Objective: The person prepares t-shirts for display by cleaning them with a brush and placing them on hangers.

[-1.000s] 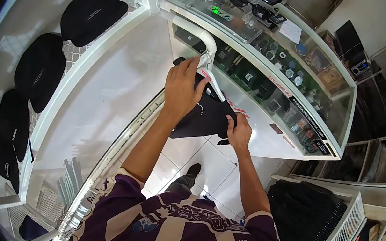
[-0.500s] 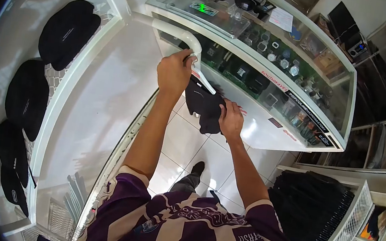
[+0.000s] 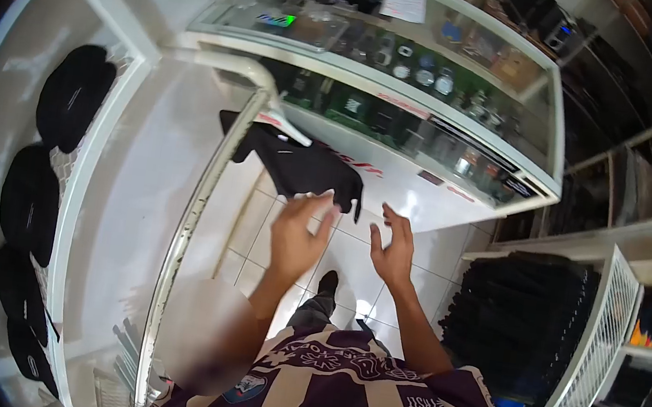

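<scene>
A black garment (image 3: 297, 171) hangs spread from a white hanger (image 3: 285, 127) at the end of the white metal rail (image 3: 215, 160). Just below its lower edge is my left hand (image 3: 298, 237), fingers loosely bent and the thumb held apart, with nothing visible in it. To the right, my right hand (image 3: 394, 252) is raised over the tiled floor, empty, its thumb and fingers apart. Both hands are slightly blurred.
A glass display counter (image 3: 480, 162) with watches stands ahead. On the left, several black fabric items (image 3: 31, 193) sit against a white mesh rack. Dark clothes (image 3: 519, 328) hang tightly packed at the right beside a white wire panel (image 3: 574, 351).
Both hands have let go of the hanger and garment and drawn back toward my body. The garment now hangs spread out from the rail, and the view has shifted.
</scene>
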{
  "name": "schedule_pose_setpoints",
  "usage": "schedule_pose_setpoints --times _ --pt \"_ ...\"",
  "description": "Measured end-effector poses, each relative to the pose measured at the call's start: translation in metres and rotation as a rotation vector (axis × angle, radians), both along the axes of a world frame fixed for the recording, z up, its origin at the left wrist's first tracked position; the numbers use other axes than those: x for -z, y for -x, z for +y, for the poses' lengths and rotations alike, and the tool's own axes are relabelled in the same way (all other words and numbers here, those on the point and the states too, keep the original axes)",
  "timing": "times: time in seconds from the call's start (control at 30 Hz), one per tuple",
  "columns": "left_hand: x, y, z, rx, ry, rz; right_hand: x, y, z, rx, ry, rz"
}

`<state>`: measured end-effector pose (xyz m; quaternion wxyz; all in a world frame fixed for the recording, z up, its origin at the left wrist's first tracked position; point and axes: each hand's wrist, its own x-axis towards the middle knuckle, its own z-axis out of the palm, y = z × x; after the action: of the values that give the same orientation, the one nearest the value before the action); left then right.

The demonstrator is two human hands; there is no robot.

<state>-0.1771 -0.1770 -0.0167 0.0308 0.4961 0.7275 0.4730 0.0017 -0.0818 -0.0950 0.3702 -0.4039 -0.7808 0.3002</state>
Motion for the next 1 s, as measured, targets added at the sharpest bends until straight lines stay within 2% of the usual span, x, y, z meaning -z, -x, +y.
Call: schedule_pose_setpoints --times 0.17,0.4,0.57,0.77,0.9,1.0 --pt "0.024 -0.115 -0.003 0.373 0.161 -0.208 -0.02 -0.127 -0.054 0.253 0.097 -0.04" --pt "0.011 -0.251 0.008 0.97 0.171 -0.098 -0.058 -0.284 -0.148 0.748 0.071 0.048" --pt "-0.004 -0.367 -0.01 1.299 0.173 -0.098 -0.072 -0.377 -0.249 1.119 -0.004 0.077" --pt "-0.005 -0.508 -0.087 1.756 0.185 -0.056 -0.086 -0.436 -0.389 1.572 -0.036 0.235" --pt "-0.018 -0.57 -0.161 2.125 0.218 0.039 -0.071 -0.446 -0.466 1.946 -0.156 0.298" --pt "-0.014 -0.602 -0.195 2.356 0.403 0.113 -0.068 -0.441 -0.5 2.152 -0.149 0.342"
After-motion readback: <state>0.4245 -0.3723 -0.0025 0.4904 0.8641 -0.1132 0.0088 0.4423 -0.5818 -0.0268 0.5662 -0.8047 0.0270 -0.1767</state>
